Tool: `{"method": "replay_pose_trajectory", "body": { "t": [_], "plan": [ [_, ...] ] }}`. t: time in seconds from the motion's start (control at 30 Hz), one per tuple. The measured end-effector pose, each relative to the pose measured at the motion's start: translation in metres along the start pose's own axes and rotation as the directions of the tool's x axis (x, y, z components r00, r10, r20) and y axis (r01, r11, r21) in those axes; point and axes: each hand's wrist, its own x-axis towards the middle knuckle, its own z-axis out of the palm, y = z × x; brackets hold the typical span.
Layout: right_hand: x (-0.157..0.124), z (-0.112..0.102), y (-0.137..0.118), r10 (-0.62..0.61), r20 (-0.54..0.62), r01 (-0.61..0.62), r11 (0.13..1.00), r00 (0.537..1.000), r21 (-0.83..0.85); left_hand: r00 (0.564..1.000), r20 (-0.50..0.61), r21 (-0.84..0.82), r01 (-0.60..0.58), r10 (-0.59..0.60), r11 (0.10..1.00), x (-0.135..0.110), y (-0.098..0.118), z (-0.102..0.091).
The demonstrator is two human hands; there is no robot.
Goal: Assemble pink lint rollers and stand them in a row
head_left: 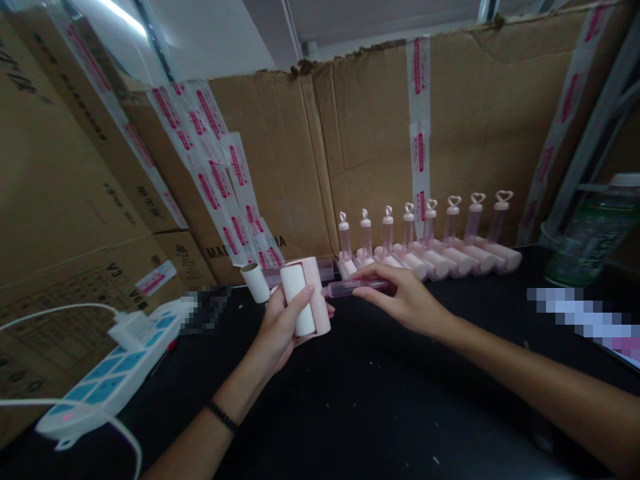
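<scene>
My left hand (283, 327) is closed around a white paper roll (296, 299) seated in a pink lint-roller cover (319, 293), held upright over the black table (350, 400). My right hand (407, 300) pinches a clear pink handle (357, 287) that lies level and points left, its tip touching the cover's side. A loose white roll (255, 281) lies on the table just left of my left hand.
A row of several finished pink rollers with heart-topped handles (430, 250) stands along the cardboard wall (370, 147). A white and blue power strip (107, 373) with a plug lies at the left. A green-tinted bottle (587, 233) stands at the right. Cardboard boxes (60, 200) stack at the left.
</scene>
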Motion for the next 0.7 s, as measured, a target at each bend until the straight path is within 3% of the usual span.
{"method": "replay_pose_trajectory", "body": {
  "t": [0.23,0.7],
  "plan": [
    [0.000,0.000,-0.005,-0.006,0.007,0.006,0.999,1.000,-0.039,0.998,0.031,0.070,-0.048,0.046,0.996,-0.003,-0.002,0.002],
    [0.000,0.010,-0.012,0.167,0.097,-0.180,0.973,0.981,0.143,0.988,0.042,0.058,-0.149,0.147,0.987,-0.004,-0.004,0.003]
  ]
}}
